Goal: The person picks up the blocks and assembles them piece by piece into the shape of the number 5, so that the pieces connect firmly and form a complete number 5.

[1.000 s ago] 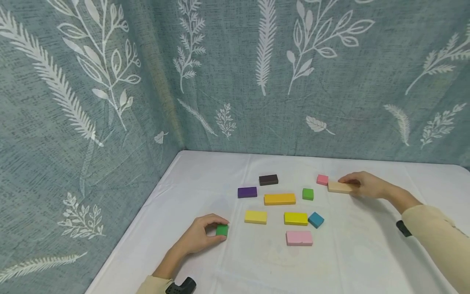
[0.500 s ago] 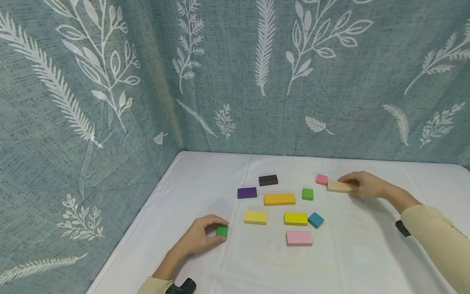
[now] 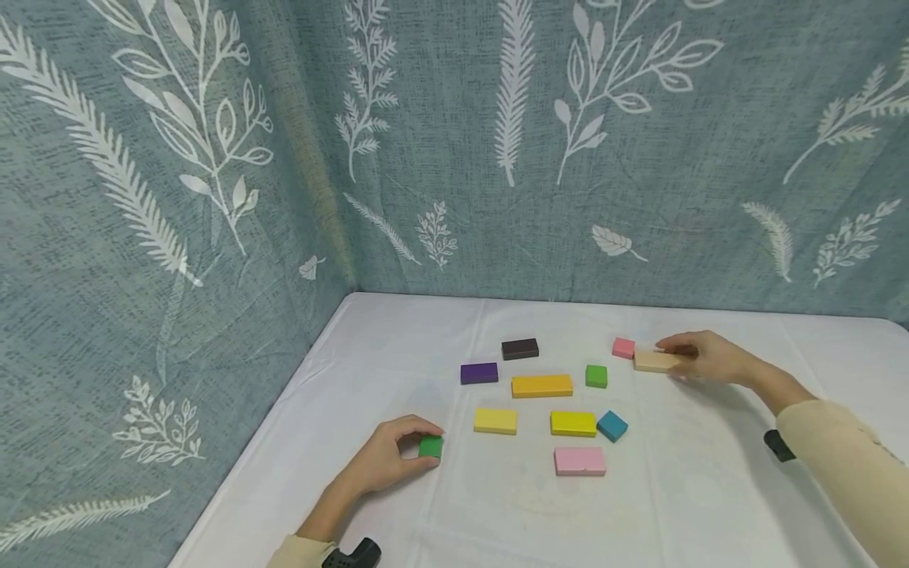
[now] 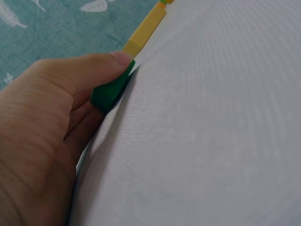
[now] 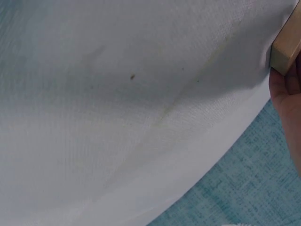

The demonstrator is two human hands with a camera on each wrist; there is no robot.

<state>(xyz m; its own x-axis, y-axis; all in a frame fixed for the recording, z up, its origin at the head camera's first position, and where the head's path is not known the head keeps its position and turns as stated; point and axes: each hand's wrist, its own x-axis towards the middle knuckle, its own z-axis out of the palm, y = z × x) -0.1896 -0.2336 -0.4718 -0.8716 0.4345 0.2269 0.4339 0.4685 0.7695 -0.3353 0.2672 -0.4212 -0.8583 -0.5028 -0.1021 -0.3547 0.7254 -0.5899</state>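
Note:
My left hand pinches a dark green block between thumb and fingers, low on the white table at the left. In the left wrist view the thumb lies along the top edge of that green block. At the right back, my right hand holds the right end of a long plain wooden block, whose left end is beside a small red-pink block. One corner of the wooden block shows at the edge of the right wrist view, fingers beneath it; the thumb is out of sight there.
Between the hands lie a black block, purple block, orange block, light green block, pale yellow block, bright yellow block, blue block and pink block. A patterned teal curtain borders the table.

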